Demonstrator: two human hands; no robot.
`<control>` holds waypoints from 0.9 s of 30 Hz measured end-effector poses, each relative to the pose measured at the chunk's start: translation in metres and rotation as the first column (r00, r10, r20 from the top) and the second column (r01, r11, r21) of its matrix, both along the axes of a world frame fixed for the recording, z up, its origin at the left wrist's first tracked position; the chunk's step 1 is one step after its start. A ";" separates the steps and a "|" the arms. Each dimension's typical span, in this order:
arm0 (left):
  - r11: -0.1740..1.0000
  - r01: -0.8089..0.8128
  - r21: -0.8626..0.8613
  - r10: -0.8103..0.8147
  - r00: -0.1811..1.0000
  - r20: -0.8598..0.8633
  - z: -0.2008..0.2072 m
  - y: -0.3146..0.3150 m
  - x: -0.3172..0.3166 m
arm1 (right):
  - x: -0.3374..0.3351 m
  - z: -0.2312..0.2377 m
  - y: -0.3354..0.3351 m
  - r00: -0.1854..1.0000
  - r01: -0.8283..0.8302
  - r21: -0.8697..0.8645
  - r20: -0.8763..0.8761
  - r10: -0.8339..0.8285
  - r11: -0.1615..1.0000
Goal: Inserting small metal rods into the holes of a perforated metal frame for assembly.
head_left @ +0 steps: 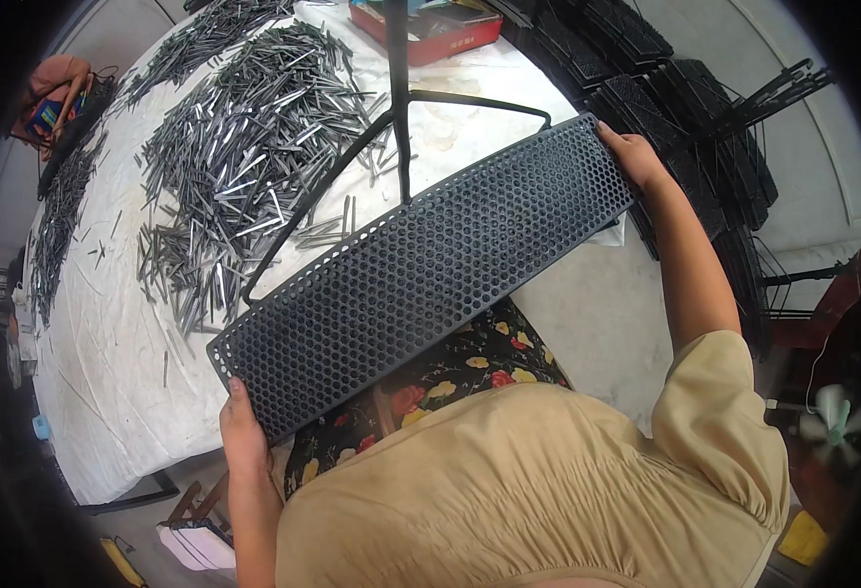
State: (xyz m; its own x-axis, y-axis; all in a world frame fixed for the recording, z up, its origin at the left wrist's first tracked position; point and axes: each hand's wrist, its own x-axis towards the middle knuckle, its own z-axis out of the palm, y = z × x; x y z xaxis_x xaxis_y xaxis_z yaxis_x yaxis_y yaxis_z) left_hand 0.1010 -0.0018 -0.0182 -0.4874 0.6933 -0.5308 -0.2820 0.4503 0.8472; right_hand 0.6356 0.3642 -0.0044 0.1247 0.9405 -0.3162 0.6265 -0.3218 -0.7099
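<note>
Holds the panel (pixel 421 274) slantwise across mid-frame now, gripped at its lower-left end by the left hand (pixel 242 431) and its upper-right end by the right hand (pixel 634 159), and could scatter the strips (pixel 244 147), upper left, through an uneven tilt or slipping grip!

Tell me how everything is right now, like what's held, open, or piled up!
Left hand: gripping the panel's near left end.
Right hand: gripping its far right end.
Black panel: held up slantwise, full of holes.
Black strips: loose, in messy heaps.
White cloth: spread out, creased.
Red box: open on top.
Fan: can't tell if spinning.
</note>
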 end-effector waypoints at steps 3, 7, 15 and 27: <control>1.000 0.020 -0.001 -0.020 0.999 -0.034 0.005 -0.002 0.000 | 0.005 -0.008 0.007 1.000 -0.025 0.036 0.009 0.024 0.999; 0.989 0.087 -0.116 -0.120 0.941 -0.316 0.009 -0.005 -0.001 | -0.010 -0.003 -0.002 0.998 -0.037 0.027 0.060 0.036 0.999; 1.000 0.012 -0.006 -0.013 0.976 -0.218 -0.019 -0.004 0.002 | 0.015 -0.006 0.013 0.956 -0.082 -0.041 -0.284 0.067 0.996; 0.996 0.018 -0.085 -0.046 0.936 -0.348 -0.008 0.001 0.016 | 0.020 -0.006 0.023 0.924 -0.066 -0.156 -0.383 0.001 0.986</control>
